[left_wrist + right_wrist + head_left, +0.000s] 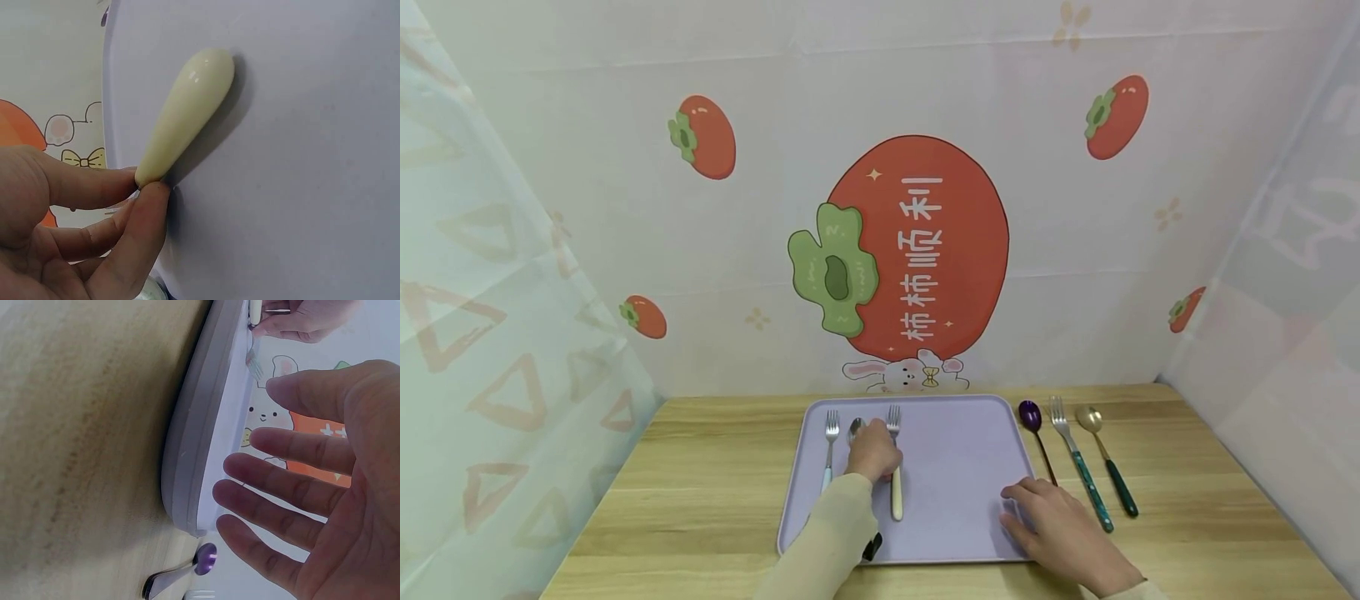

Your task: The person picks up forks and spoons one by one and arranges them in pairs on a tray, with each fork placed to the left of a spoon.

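My left hand [874,452] pinches a fork [896,493] with a cream handle between thumb and fingertips, near where the handle meets the metal. In the left wrist view the glossy cream handle [187,115] slants over the lilac tray, casting a shadow on it. Left of it on the tray lie a fork [831,427] with a pale blue handle and a spoon [856,427], mostly hidden by my left hand and sleeve. My right hand [1060,525] hovers by the tray's front right corner; its fingers are spread and hold nothing in the right wrist view.
The lilac tray [958,483] lies on a wooden table [700,475]. Right of it are a purple spoon [1031,415], a fork [1078,458] with a teal handle and a gold spoon [1092,419] with a dark green handle. A printed cloth wall [1045,292] stands behind.
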Demonstrator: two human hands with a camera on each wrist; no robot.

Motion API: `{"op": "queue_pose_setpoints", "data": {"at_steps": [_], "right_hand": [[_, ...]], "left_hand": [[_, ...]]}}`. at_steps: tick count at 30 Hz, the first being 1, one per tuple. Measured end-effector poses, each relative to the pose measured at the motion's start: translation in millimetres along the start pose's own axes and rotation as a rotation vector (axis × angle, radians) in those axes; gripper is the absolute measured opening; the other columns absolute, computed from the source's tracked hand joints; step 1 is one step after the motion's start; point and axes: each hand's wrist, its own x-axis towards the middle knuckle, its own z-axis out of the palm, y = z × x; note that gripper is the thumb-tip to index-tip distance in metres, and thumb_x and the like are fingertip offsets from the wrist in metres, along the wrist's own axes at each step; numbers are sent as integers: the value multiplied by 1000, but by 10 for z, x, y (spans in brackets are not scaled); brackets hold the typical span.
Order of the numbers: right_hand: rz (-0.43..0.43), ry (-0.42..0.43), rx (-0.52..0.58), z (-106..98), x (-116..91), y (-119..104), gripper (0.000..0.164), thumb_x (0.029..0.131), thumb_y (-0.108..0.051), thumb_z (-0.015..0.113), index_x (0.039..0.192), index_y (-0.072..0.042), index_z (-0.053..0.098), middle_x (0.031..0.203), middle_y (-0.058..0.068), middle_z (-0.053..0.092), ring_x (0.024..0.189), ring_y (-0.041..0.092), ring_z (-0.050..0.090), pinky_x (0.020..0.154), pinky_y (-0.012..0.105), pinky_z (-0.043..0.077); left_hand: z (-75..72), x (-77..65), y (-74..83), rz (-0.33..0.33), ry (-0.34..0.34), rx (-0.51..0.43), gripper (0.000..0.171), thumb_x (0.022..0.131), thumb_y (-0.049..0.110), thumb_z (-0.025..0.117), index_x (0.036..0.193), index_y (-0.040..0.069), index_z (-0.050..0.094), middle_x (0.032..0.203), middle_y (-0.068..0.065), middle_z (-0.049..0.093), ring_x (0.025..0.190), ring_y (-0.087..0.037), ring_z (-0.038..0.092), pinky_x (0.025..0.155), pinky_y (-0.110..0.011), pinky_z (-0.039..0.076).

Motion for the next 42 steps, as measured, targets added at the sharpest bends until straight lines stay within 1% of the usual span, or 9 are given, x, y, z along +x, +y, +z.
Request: {"op": "queue_pose_setpoints", "data": {"at_steps": [7, 9, 16, 22, 25, 32, 35, 42], "right_hand": [[14, -16, 6, -4, 5, -3, 23, 87, -26, 80, 104, -12, 74, 99, -2, 69, 90, 18, 66, 76, 40, 56], [13, -16, 7, -6, 7, -5, 22, 87, -26, 80, 104, -12, 74, 99, -2, 69, 90, 18, 66, 76, 40, 56], [-9, -3, 5, -14, 11, -8, 22, 87, -25, 80, 104, -12, 74, 98, -3, 69, 89, 17, 66, 77, 40, 56], [-12, -4, 6, -12, 11, -8, 22, 87, -25, 79, 103, -12, 74, 99, -2, 69, 90, 18, 66, 78, 41, 56], [-5, -13, 6, -10, 12, -7, 22, 88, -25, 79, 104, -12, 74, 99, -2, 69, 89, 18, 66, 78, 41, 56], [0, -19, 8, -8, 9, -7, 22, 88, -26, 79, 104, -12, 74, 99, -2, 69, 90, 18, 66, 78, 41, 56], [-4, -14, 9, -9, 3, -10, 22, 88, -26, 79, 104, -12, 74, 99, -2, 69, 91, 19, 67, 78, 42, 57], [-4, -10, 9, -3, -3, -4, 23, 87, -26, 79, 104, -11, 74, 99, -1, 70, 91, 20, 67, 79, 42, 57]], "left_hand": [[8, 19, 3, 15, 16, 26, 16, 83, -1, 74, 94, -6, 63, 76, -14, 57, 61, -25, 57, 46, -30, 49], [8, 21, 3, 19, 19, 28, 17, 83, -1, 74, 96, -6, 64, 76, -13, 58, 58, -23, 59, 46, -30, 49], [12, 15, 4, 27, 25, 14, 27, 82, -2, 74, 108, -8, 68, 81, -14, 61, 56, -22, 57, 45, -29, 47], [20, 17, 0, 34, 29, 12, 30, 82, -3, 73, 111, -8, 68, 81, -15, 62, 50, -19, 57, 42, -28, 46], [20, 13, 5, 27, 26, 10, 29, 82, -3, 73, 110, -8, 68, 82, -15, 61, 53, -21, 57, 43, -28, 46], [33, 7, 7, 30, 40, 14, 29, 80, -3, 74, 108, -7, 68, 89, -19, 62, 73, -30, 54, 47, -31, 47], [43, 7, 3, 33, 40, 13, 28, 80, -3, 74, 107, -7, 69, 89, -18, 62, 75, -31, 54, 47, -31, 47], [54, 14, -1, 27, 42, 13, 25, 81, -2, 74, 105, -6, 69, 87, -17, 61, 71, -29, 55, 46, -31, 47]]}}
